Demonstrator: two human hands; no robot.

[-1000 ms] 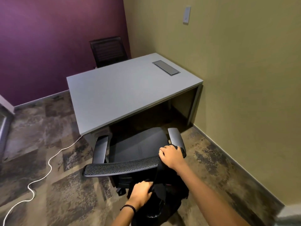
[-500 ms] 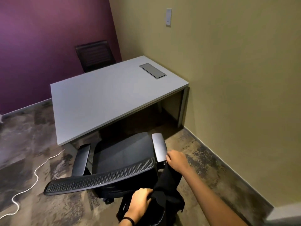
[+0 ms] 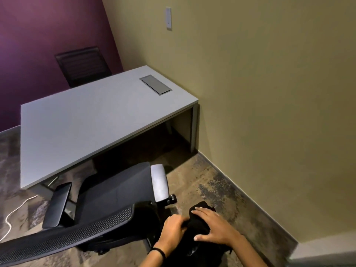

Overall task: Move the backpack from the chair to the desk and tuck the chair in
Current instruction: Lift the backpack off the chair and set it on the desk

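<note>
Both hands, left hand [image 3: 172, 231] and right hand [image 3: 212, 227], grip closed on the black fabric backpack [image 3: 198, 224] at bottom centre, right of the black mesh office chair [image 3: 107, 197], below the grey rectangular bench [image 3: 86, 120].

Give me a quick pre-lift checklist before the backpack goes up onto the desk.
1. Both hands on the backpack: ok, left hand and right hand grip its top.
2. Backpack free of the chair: ok, it hangs beside the backrest.
3. Landing spot on the desk: ok, bare grey top.
4. Cable hatch: ok, shut, flush.
5. Straps or zips secure: cannot tell, mostly hidden.
6. Chair tucked in: not ok, it stands out from the desk.
</note>
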